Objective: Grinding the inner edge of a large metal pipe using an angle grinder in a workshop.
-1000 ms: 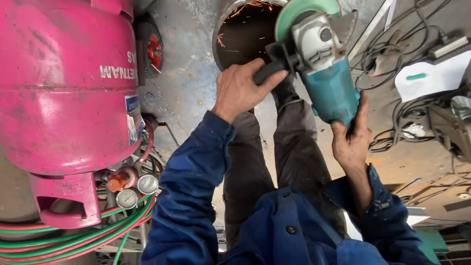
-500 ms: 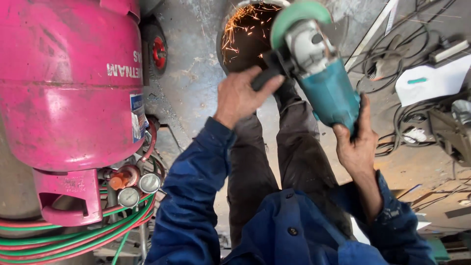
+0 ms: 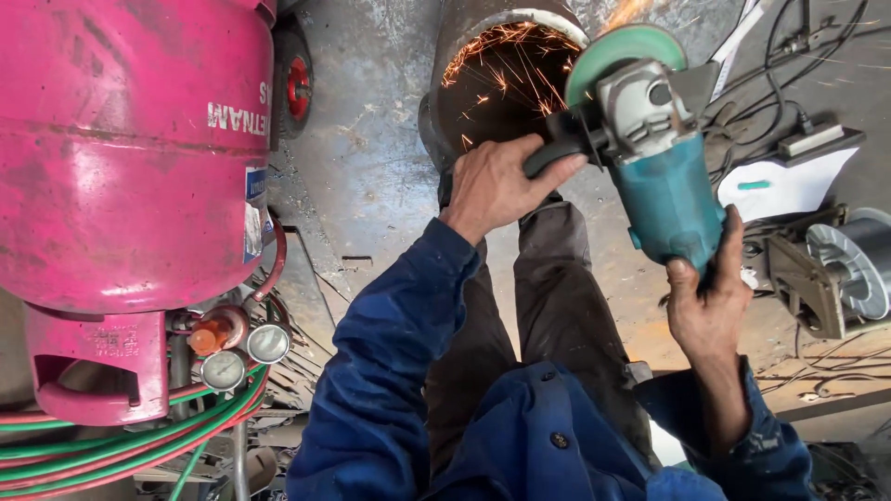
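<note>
A teal angle grinder (image 3: 655, 167) with a green disc guard sits at the rim of a steel pipe (image 3: 492, 51), and orange sparks spray inside the pipe's mouth. My left hand (image 3: 497, 181) is shut on the grinder's black side handle. My right hand (image 3: 710, 301) grips the teal body from below. Blue sleeves cover both arms, and my dark trouser legs stand under the pipe.
A big pink gas cylinder (image 3: 130, 158) fills the left, with gauges (image 3: 246, 348) and red and green hoses (image 3: 139, 445) beneath it. A red-hubbed wheel (image 3: 297, 88) lies behind it. Cables, a white paper (image 3: 789, 181) and a wire spool (image 3: 849, 264) lie at the right.
The grinder has stayed at the pipe's rim, and the sparks inside the pipe have grown. My view has tilted slightly; both hands keep their grip.
</note>
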